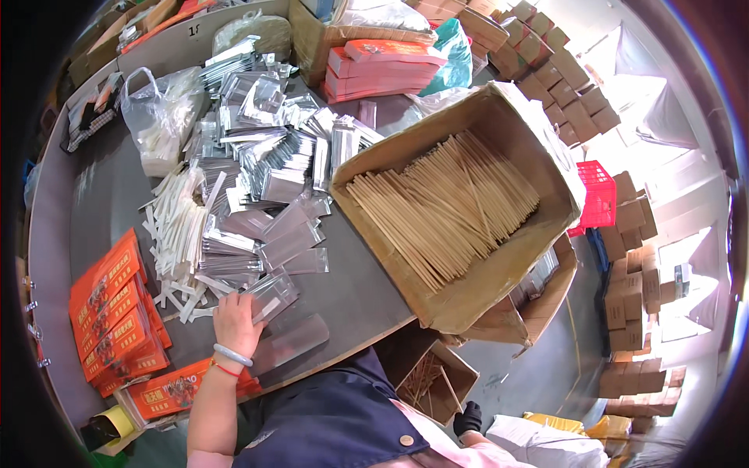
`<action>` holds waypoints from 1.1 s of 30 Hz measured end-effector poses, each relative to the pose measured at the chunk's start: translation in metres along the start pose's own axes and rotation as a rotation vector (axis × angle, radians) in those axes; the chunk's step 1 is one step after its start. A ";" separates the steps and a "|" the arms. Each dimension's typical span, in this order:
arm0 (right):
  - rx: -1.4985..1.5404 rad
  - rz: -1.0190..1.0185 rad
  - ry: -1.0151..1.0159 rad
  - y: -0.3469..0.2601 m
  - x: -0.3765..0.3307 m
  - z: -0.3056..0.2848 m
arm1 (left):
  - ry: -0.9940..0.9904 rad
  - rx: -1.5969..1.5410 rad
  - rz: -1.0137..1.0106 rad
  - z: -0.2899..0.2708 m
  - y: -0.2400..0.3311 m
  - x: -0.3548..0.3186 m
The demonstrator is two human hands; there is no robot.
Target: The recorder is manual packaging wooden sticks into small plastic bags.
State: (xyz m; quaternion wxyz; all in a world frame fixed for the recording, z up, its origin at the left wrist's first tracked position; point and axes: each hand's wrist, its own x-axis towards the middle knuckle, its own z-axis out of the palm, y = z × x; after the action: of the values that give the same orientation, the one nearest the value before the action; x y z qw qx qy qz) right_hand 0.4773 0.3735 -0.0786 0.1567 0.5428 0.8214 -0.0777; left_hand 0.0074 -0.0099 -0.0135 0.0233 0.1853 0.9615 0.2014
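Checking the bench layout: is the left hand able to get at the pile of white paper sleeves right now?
Probably yes: the left hand rests on a clear bag right beside the white paper sleeves, with nothing between.

I see a grey worktable (355, 300) filling the left half, over a grey concrete floor (546, 355). Stacks of small brown cartons (632, 296) line the right side, with 1 red plastic crate (599, 195) beside them. Hard daylight washes out the upper right.
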 end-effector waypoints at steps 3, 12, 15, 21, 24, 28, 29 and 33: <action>0.179 -0.413 0.043 -0.082 0.017 -0.010 | -0.027 -0.013 -0.017 -0.005 0.001 0.005; 0.249 -0.911 0.704 -0.362 0.103 -0.133 | -0.105 -0.435 -0.092 -0.046 0.012 -0.012; -0.172 -0.680 0.382 -0.374 0.111 -0.137 | -0.167 -0.104 0.138 -0.039 0.022 -0.038; -0.080 -0.814 0.511 -0.366 0.137 -0.113 | -0.022 -0.100 0.163 -0.027 0.015 -0.063; 0.269 -0.811 0.501 -0.352 0.120 -0.139 | 0.012 -0.107 0.154 -0.042 0.010 -0.068; 0.413 -1.237 0.211 -0.358 0.075 -0.156 | 0.061 -0.196 0.021 -0.054 -0.007 -0.089; 0.414 -1.249 0.202 -0.364 0.063 -0.155 | 0.032 -0.114 0.042 -0.059 -0.009 -0.091; 0.088 -1.491 -0.171 -0.378 0.044 -0.143 | -0.040 -0.072 0.069 -0.052 -0.022 -0.104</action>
State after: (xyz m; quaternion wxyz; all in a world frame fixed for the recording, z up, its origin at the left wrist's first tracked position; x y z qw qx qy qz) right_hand 0.0904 0.3038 0.0240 0.1041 -0.1595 0.9525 -0.2377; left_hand 0.0906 -0.0866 0.0227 0.0425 0.2212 0.9460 0.2330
